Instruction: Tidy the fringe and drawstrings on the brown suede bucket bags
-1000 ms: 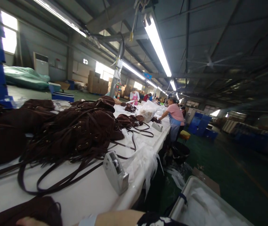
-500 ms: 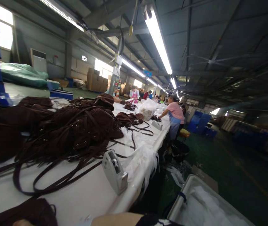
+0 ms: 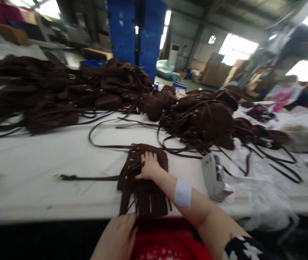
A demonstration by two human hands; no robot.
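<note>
A dark brown fringed bag (image 3: 143,196) with metal eyelets lies on the white table in front of me. My right hand (image 3: 149,167) rests on its upper part, fingers spread and thumb apart, not wrapped round it. At the table's near edge, my left hand (image 3: 118,233) has its fingers bent together at the bag's lower left strip, though the fingertips are partly hidden. A thin strap (image 3: 91,178) with a metal clip stretches left from the bag. Another long strap (image 3: 102,146) curves away behind it.
Heaps of brown bags (image 3: 108,85) and more bags (image 3: 199,117) line the back of the white table (image 3: 70,155). A grey tape dispenser (image 3: 215,177) stands right of my forearm, beside crumpled clear plastic (image 3: 262,195). A person (image 3: 282,95) is at the far right.
My view has swung left and down onto the table before me. Both hands and the fringed bag are now in view; earlier, little more than a forearm and part of a brown item showed.
</note>
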